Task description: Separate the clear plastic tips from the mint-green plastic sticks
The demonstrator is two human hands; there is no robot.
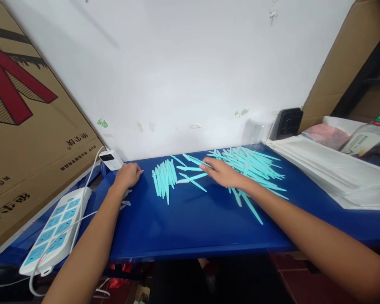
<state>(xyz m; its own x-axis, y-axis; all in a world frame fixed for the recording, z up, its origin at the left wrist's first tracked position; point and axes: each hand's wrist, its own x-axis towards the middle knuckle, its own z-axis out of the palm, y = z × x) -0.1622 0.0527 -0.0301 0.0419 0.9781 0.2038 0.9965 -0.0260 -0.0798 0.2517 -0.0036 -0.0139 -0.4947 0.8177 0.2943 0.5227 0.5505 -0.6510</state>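
Observation:
My left hand (129, 174) rests near the table's back left, fingers pinched together; a pale bit shows at the fingertips, too small to name. Small clear plastic pieces (126, 204) lie by that wrist. My right hand (221, 171) is closed around the end of a slim turquoise stick, which looks like an eyebrow razor (196, 161). Several more such razors (191, 179) lie loose to its left. Farther left is a smaller, roughly lined-up group of razors (164, 178). A large jumbled heap of razors (253, 166) spreads behind and under my right wrist.
On the blue table (183, 228) stand a white power strip (55, 232) and a small white device (110, 159) with cables at left. White sheets or bags (332, 169), a clear cup (260, 131), a black object (289, 122) and a bottle (372, 133) are at right. Cardboard (34, 126) borders the left.

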